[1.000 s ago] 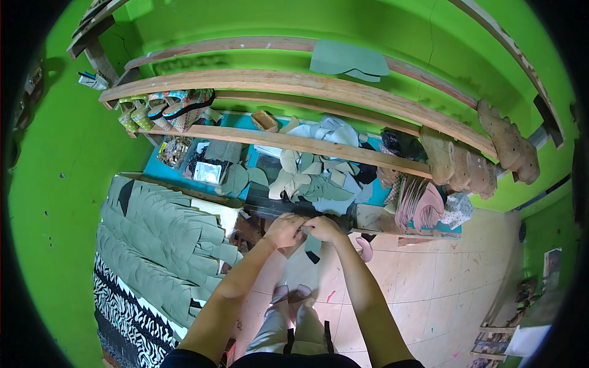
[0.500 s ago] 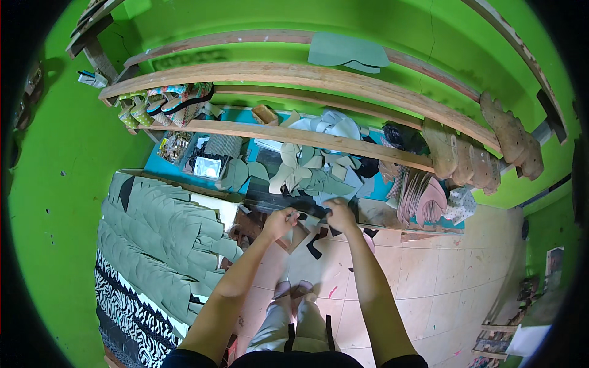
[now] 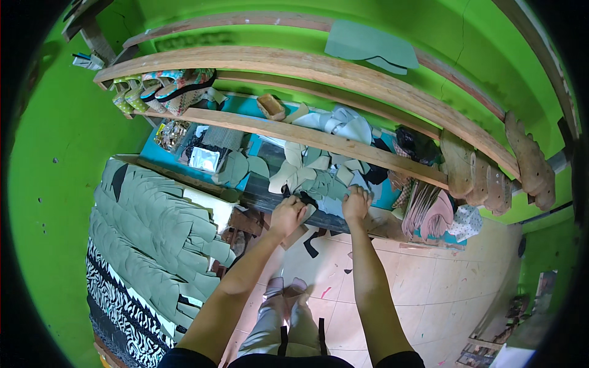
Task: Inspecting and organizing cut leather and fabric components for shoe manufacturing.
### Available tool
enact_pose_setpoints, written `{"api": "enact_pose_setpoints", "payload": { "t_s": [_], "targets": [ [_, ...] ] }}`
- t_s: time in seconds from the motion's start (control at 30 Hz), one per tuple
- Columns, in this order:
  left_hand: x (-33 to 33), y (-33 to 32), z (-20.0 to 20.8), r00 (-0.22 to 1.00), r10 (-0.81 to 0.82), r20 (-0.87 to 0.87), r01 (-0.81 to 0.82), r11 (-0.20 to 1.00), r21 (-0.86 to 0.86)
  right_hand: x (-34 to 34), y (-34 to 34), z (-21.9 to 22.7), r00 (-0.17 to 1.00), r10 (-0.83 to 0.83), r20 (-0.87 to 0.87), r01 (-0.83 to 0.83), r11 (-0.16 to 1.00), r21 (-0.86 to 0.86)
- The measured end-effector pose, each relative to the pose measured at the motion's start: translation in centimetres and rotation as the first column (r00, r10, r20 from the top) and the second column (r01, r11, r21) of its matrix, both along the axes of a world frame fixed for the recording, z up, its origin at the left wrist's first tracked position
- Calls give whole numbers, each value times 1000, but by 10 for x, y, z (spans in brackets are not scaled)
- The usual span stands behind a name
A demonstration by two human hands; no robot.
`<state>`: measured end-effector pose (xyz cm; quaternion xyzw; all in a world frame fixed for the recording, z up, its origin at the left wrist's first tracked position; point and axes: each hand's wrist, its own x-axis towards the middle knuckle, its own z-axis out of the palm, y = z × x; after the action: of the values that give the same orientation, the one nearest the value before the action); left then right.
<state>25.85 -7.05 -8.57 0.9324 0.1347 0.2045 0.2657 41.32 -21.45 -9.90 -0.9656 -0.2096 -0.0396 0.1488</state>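
Both my arms stretch forward to the front edge of a low bench [image 3: 251, 195] with a dark work strip. My left hand [image 3: 289, 216] is closed at that edge, its fingers curled; what they hold, if anything, is hidden. To its right, my right hand [image 3: 356, 205] reaches over the edge, fingers bent forward and slightly apart, touching or just above the cut pieces. Past the hands spreads a loose pile of grey-green cut pieces [image 3: 324, 184], with cream and black ones among them.
Stacked grey-green pieces [image 3: 147, 227] cover a surface at left, beside zebra-patterned material [image 3: 116, 288]. Wooden rails [image 3: 294, 127] cross above the bench, carrying patterned sandals [image 3: 184, 92] and wooden shoe forms [image 3: 460, 162]. Pink pieces [image 3: 429, 211] lie at right. Black scraps [image 3: 311, 244] lie on the tiled floor.
Both hands have moved slightly farther forward onto the bench edge, and the right hand's fingers have loosened from a closed shape. The whole view has shifted and tilted a little.
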Motion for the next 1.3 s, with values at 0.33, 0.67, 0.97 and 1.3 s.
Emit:
{"api": "enact_pose_setpoints", "payload": {
  "t_s": [0.33, 0.67, 0.97, 1.3],
  "targets": [
    [-1, -9, 16, 971, 37, -238, -78, 983, -165, -11, -19, 22, 857, 335, -391, 6, 752, 659],
    [-38, 12, 68, 962, 97, -256, -190, 909, -370, -35, 5, 67, 643, 666, -378, 79, 433, 898],
    [-107, 58, 125, 972, 188, -142, -233, 867, -441, -92, 88, 140, 524, 825, -211, -486, 493, 722],
    [-206, 97, 187, 917, 389, -88, -387, 814, -434, -165, 187, 192, 256, 876, -409, -613, 475, 632]
  ]
}}
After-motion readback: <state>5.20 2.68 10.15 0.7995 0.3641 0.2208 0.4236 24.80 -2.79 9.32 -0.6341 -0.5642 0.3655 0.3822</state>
